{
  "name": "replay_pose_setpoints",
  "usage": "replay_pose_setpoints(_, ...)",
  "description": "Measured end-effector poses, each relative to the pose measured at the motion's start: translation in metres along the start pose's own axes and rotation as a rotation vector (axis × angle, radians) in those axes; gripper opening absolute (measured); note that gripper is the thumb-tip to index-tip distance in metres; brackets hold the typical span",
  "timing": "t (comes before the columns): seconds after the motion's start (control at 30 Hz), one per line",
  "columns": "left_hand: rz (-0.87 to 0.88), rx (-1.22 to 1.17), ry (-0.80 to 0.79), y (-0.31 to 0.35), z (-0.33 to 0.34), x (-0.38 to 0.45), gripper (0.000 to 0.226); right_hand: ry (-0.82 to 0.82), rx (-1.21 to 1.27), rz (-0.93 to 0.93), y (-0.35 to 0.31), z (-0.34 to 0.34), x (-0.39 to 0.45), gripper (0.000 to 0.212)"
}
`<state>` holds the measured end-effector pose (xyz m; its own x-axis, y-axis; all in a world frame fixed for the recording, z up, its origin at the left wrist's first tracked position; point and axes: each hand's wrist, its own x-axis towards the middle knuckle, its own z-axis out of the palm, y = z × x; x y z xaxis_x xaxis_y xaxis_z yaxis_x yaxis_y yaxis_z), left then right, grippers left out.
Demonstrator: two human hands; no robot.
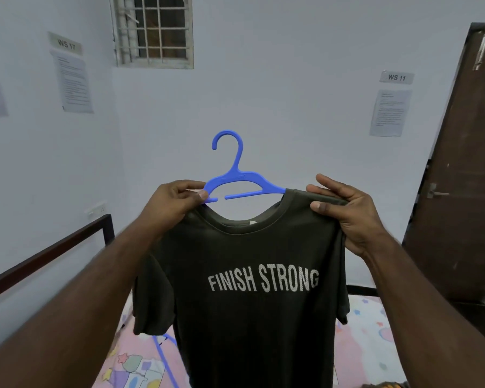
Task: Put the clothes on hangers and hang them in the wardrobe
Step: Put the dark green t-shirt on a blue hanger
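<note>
Both hands hold a dark T-shirt (pixel 252 289) up in front of the pale wall (pixel 291 107), the words FINISH STRONG printed in white across its chest. A blue hanger (pixel 237 179) sits partly inside the neck opening: its right arm disappears under the shirt's shoulder, while its left arm and hook stand bare above the collar. The left hand (pixel 174 203) pinches the left end of the hanger together with the shirt's shoulder between thumb and fingers. The right hand (pixel 345 208) grips the other shoulder of the shirt, thumb in front and fingers curled over the top seam. The shirt hangs down over a bed (pixel 367 340) with a pink patterned sheet, where another blue hanger (pixel 163 357) lies partly hidden behind the shirt. A brown door (pixel 457 177) stands at the right and a barred window (pixel 154 29) is high on the wall.
</note>
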<state>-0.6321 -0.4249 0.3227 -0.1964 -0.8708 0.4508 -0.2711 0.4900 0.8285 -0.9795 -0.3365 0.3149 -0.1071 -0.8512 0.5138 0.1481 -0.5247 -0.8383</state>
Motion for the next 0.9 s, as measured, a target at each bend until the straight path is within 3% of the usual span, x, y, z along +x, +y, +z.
replay_pose_setpoints(0.13, -0.068, -0.129, 0.252, -0.03, -0.025, -0.008, 0.031, 0.07, 0.071, -0.021, -0.01, -0.006, -0.002, 0.056)
replay_pose_setpoints(0.3, -0.166, -0.716, 0.086, -0.047, -0.016, -0.015, 0.048, 0.118, 0.067, -0.001, -0.015, -0.007, -0.005, 0.059)
replay_pose_setpoints(0.47, -0.144, -0.823, 0.024, -0.051, -0.012, -0.011, 0.043, 0.067, -0.035, 0.027, -0.026, -0.017, -0.009, 0.058)
replay_pose_setpoints(0.9, -0.106, -0.86, 0.123, -0.014, 0.017, -0.029, 0.043, -0.041, -0.053, 0.067, -0.044, -0.055, 0.004, 0.073)
